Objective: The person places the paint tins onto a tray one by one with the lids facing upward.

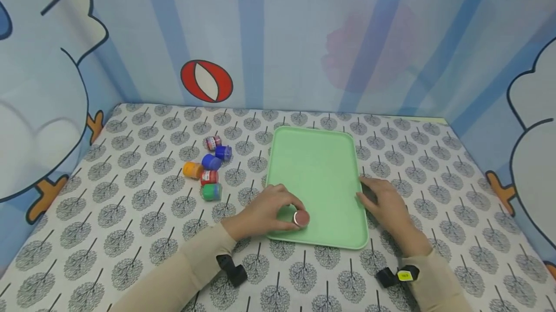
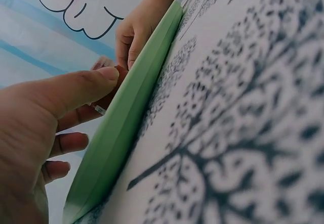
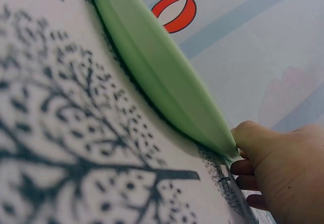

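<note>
My left hand [image 1: 270, 213] pinches a small round jar [image 1: 301, 218] between thumb and fingers, over the front left part of the light green tray [image 1: 321, 177]. The jar has a reddish-brown face turned up and a pale band round its side. In the left wrist view the thumb of the left hand [image 2: 45, 113] partly covers the jar [image 2: 120, 76]. At the tray's right rim is my right hand [image 1: 388, 206], its thumb and index fingertips at the edge, a little apart. The right wrist view shows the right hand [image 3: 283, 166] beside the tray's rim [image 3: 202, 118], holding nothing loose.
Left of the tray lies a cluster of small jars: an orange jar [image 1: 193, 170], a red jar [image 1: 209, 177], a green jar [image 1: 212, 192], two blue ones and a red-and-white one [image 1: 213, 142]. A tree-patterned cloth [image 1: 143, 225] covers the table; a printed curtain [image 1: 286, 37] stands behind.
</note>
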Action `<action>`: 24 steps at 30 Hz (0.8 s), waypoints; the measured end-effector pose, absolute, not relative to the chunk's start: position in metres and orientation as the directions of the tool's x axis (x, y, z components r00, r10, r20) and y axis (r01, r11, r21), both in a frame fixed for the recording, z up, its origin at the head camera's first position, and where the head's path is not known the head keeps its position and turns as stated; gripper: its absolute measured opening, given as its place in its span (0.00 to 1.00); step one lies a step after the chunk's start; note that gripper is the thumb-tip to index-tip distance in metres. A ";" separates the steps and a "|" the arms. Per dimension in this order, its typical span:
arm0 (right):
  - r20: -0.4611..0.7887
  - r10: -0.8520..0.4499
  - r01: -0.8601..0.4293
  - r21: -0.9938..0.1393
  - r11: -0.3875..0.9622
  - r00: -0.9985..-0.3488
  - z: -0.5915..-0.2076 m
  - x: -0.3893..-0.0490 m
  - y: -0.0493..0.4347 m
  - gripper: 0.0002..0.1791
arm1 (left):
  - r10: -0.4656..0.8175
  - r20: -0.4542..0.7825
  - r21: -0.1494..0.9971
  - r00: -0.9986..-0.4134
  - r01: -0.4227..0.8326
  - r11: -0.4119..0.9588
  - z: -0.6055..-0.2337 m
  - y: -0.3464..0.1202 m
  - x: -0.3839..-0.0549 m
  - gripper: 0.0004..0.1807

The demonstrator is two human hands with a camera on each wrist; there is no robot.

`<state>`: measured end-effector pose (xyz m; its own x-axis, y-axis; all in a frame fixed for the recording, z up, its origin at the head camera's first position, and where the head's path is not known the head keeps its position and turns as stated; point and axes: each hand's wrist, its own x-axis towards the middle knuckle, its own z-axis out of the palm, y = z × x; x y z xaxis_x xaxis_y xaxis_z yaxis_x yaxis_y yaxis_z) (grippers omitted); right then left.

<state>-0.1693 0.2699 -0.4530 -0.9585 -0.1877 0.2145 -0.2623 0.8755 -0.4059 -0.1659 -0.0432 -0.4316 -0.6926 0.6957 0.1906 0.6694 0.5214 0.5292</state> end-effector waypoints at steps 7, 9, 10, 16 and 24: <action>0.208 -0.185 -0.257 -0.404 0.878 -0.960 -0.453 -0.169 0.272 0.27 | 0.698 0.198 0.542 -0.688 0.670 0.507 -0.435 -0.043 -0.167 0.21; 0.204 -0.182 -0.252 -0.401 0.881 -0.962 -0.453 -0.169 0.273 0.27 | 0.697 0.203 0.552 -0.688 0.668 0.499 -0.435 -0.043 -0.167 0.21; 0.204 -0.181 -0.250 -0.400 0.882 -0.962 -0.453 -0.168 0.273 0.27 | 0.697 0.204 0.556 -0.687 0.667 0.496 -0.436 -0.043 -0.167 0.21; 0.210 -0.185 -0.257 -0.400 0.880 -0.960 -0.452 -0.168 0.275 0.26 | 0.695 0.217 0.560 -0.685 0.671 0.486 -0.439 -0.042 -0.168 0.21; 0.210 -0.188 -0.261 -0.406 0.876 -0.959 -0.451 -0.168 0.273 0.26 | 0.700 0.240 0.543 -0.672 0.691 0.477 -0.438 -0.044 -0.169 0.24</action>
